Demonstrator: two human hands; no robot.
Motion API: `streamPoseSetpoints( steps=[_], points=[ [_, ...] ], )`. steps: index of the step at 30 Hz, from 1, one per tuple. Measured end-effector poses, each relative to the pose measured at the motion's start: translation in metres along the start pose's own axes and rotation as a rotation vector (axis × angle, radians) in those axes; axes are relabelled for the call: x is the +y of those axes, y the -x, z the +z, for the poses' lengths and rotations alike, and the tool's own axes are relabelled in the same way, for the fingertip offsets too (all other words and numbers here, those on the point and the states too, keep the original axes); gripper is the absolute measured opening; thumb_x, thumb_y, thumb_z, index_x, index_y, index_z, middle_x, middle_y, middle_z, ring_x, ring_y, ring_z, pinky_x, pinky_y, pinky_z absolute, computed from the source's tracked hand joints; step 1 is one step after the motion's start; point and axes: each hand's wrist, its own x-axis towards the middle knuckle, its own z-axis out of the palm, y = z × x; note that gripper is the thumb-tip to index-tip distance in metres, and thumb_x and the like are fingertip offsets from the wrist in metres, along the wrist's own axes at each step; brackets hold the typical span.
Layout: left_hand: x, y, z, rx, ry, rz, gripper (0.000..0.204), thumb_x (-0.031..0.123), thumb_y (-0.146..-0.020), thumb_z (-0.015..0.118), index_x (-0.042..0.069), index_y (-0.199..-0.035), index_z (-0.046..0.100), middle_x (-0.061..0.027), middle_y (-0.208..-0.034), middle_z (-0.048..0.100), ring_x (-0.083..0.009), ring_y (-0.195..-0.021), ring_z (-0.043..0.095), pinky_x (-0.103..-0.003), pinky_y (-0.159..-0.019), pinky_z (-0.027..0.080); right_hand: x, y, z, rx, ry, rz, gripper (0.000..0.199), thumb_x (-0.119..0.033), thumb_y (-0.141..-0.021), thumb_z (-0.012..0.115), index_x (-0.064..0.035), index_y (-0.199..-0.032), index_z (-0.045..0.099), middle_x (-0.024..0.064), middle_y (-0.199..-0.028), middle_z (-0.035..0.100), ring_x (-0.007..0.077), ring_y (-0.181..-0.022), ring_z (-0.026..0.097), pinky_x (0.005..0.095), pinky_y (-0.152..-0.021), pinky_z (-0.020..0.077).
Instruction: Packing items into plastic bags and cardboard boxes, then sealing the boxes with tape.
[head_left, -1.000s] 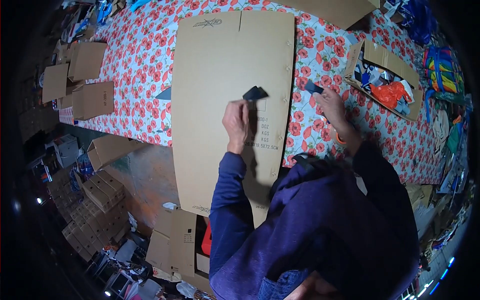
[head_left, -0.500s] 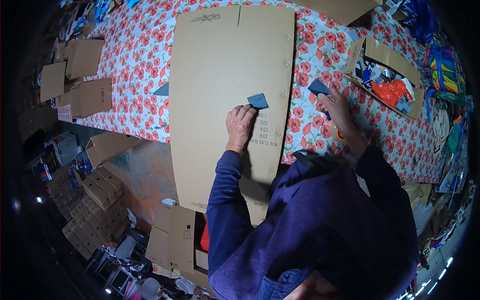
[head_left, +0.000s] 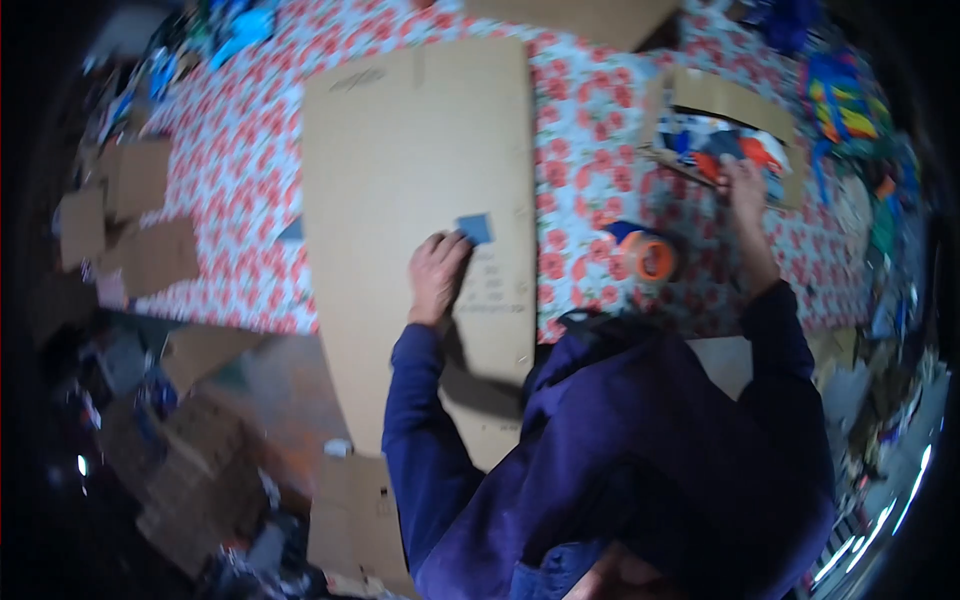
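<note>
Left hand pinning small blue square flat on cardboard sheet, grip pressed together; right hand inside open box, grip unclear.

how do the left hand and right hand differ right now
The left hand rests on the large flat cardboard sheet, fingertips at a small blue square piece; the right hand reaches far out to the open cardboard box of colourful items. The left arm is bent close to the body, the right stretched out. Both wear dark blue sleeves.
</note>
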Motion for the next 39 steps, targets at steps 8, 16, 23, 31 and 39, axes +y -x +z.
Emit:
streamPoseSetpoints(
  steps=[8, 16, 23, 31, 39],
  points=[
    [-0.012, 0.008, -0.001, -0.052, -0.053, 0.088, 0.016, 0.01, -0.083, 0.068, 0.011, -0.099, 0.07, -0.0008, -0.11, 0.07, -0.0263, -0.096, 0.065, -0.034, -0.086, 0.052, 0.004, -0.017, -0.015, -0.218, 0.293, -0.033, 0.017, -0.023, -0.093, 0.061, -0.0096, -0.083, 0.058, -0.0014, -0.067, 0.053, 0.008, -0.058, 0.048, 0.0224, -0.052, 0.0371],
    [-0.005, 0.003, -0.005, -0.113, -0.055, 0.064, 0.015, 0.016, -0.086, 0.065, 0.014, -0.1, 0.069, 0.0018, -0.112, 0.069, -0.0246, -0.1, 0.064, -0.035, -0.085, 0.052, -0.019, 0.017, 0.052, -0.529, 0.239, -0.077, 0.02, -0.024, -0.094, 0.061, -0.0093, -0.079, 0.058, -0.0018, -0.064, 0.054, 0.0085, -0.054, 0.045, 0.023, -0.05, 0.0368],
    [-0.009, 0.009, -0.002, -0.114, -0.106, 0.046, 0.014, 0.016, -0.085, 0.066, 0.015, -0.098, 0.07, 0.0035, -0.111, 0.071, -0.024, -0.1, 0.065, -0.034, -0.085, 0.052, 0.081, 0.043, 0.116, -0.658, 0.398, 0.003, 0.026, -0.02, -0.09, 0.063, -0.0018, -0.108, 0.062, 0.0044, -0.079, 0.06, 0.0131, -0.069, 0.054, 0.026, -0.062, 0.0439],
    [-0.02, 0.02, -0.002, -0.145, -0.088, 0.014, 0.015, 0.022, -0.09, 0.06, 0.017, -0.102, 0.069, 0.0066, -0.119, 0.068, -0.0235, -0.109, 0.062, -0.034, -0.084, 0.05, 0.077, 0.087, 0.083, -0.562, 0.501, -0.031, 0.053, -0.027, -0.088, 0.066, -0.0044, -0.133, 0.054, 0.0125, -0.107, 0.068, 0.0292, -0.095, 0.064, 0.0371, -0.086, 0.0508],
    [-0.021, 0.014, 0.004, -0.127, -0.08, 0.024, 0.014, 0.02, -0.088, 0.063, 0.016, -0.1, 0.069, 0.0059, -0.119, 0.069, -0.0239, -0.108, 0.062, -0.034, -0.084, 0.05, 0.09, 0.092, 0.046, -0.781, 0.725, -0.301, 0.059, -0.028, -0.08, 0.071, -0.0063, -0.133, 0.055, 0.0135, -0.116, 0.061, 0.0292, -0.103, 0.06, 0.0368, -0.09, 0.0489]
  ],
)
